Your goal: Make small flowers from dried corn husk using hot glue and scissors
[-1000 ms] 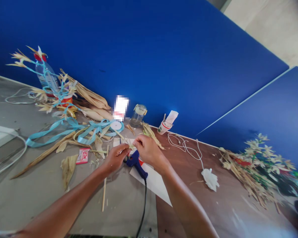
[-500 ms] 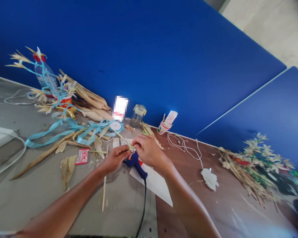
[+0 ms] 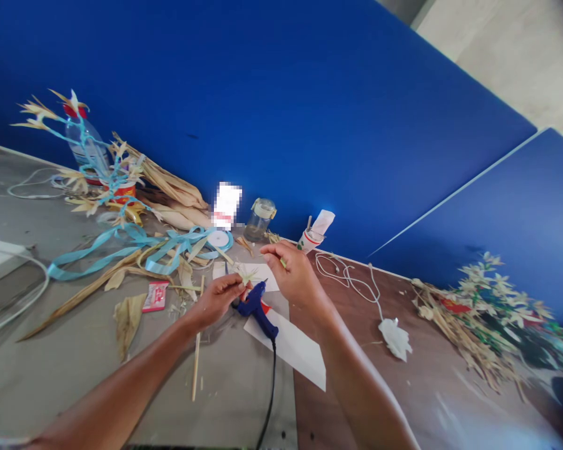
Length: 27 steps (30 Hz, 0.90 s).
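My left hand is closed, its fingertips pinching a small flower of pale husk strips that fan out to the right. My right hand hovers to the right and a little higher, apart from the flower, with its fingers curled together. A small yellow-green bit shows by its fingers, but what they hold is too small to make out. Just below and between the hands lies a blue glue gun, its black cord running toward me. White paper lies under and beside it.
Light blue ribbon, dry corn husks and a blue-stemmed husk flower branch crowd the left. A lidded jar and a paper cup stand by the blue partition. White cable and more husk flowers lie right.
My right hand has moved away from the flower, up and to the right. The left hand keeps holding the flower almost in place, its strips now more exposed.
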Tool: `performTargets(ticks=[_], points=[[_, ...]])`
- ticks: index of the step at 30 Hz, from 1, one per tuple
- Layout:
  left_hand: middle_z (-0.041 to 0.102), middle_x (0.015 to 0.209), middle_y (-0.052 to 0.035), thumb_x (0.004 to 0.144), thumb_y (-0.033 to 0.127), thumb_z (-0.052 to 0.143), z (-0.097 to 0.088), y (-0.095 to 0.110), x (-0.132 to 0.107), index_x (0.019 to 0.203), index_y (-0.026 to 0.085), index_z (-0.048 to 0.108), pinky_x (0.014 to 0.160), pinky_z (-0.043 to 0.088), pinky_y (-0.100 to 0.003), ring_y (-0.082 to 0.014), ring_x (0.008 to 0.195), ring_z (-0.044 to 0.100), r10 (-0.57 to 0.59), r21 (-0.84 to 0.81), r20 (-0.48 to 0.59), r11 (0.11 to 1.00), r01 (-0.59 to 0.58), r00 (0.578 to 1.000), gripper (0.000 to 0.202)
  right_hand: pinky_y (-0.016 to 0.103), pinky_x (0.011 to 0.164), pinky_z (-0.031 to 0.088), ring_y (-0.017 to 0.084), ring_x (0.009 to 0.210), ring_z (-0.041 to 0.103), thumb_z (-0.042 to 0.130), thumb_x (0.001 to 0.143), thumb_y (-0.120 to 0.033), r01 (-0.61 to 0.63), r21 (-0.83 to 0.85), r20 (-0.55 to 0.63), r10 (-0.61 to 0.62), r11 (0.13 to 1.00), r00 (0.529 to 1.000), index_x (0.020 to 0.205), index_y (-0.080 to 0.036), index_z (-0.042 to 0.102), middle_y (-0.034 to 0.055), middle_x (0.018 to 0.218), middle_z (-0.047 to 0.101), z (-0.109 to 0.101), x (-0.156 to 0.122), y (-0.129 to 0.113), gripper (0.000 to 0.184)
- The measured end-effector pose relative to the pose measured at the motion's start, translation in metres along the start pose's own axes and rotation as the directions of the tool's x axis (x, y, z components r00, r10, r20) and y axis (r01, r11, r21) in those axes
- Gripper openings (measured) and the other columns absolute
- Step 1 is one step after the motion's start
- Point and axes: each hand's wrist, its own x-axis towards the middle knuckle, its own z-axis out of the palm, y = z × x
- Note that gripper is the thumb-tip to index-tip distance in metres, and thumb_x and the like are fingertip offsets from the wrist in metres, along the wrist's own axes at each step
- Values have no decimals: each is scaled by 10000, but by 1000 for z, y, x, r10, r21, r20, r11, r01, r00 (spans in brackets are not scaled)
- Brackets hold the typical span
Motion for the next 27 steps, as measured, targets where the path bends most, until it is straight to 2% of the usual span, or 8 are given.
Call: performTargets(ticks=[6, 13, 20, 27], points=[[539, 628, -6, 829, 387, 521, -1, 0, -1, 626, 151, 542, 674, 397, -257, -126, 657, 499, -1, -9, 15, 1000, 1, 1000, 312, 253, 708, 375, 124, 742, 540, 503, 860, -262, -21, -41, 201, 29, 999, 979, 808, -188, 660, 10, 786, 593, 5, 5, 2, 181], [515, 618, 0, 826, 396, 523, 1, 3, -1, 637, 147, 543, 616, 366, -248, -117, 621, 460, -5, -14, 17, 1000, 5, 1000, 313, 260, 697, 341, 133, 769, 516, 550, 827, -262, -33, -126, 260, 65, 991, 963, 763, -175, 655, 16, 798, 577, 9, 6, -4, 150], [512, 616, 1, 834, 404, 510, 0, 6, -1, 643, 144, 546, 610, 364, -248, -114, 613, 456, 12, -17, 47, 1000, -11, 999, 324, 295, 737, 293, 141, 765, 514, 519, 816, -167, 45, -222, 319, 28, 974, 947, 726, -181, 653, 9, 764, 573, 9, 8, -10, 163], [517, 621, 5, 836, 374, 511, 0, 3, -1, 643, 147, 553, 620, 374, -240, -114, 621, 470, 15, -18, 58, 1000, -14, 998, 301, 349, 767, 249, 180, 831, 484, 451, 852, -166, 215, -356, 347, -85, 909, 934, 728, -159, 595, 54, 856, 571, 10, 5, -14, 190]])
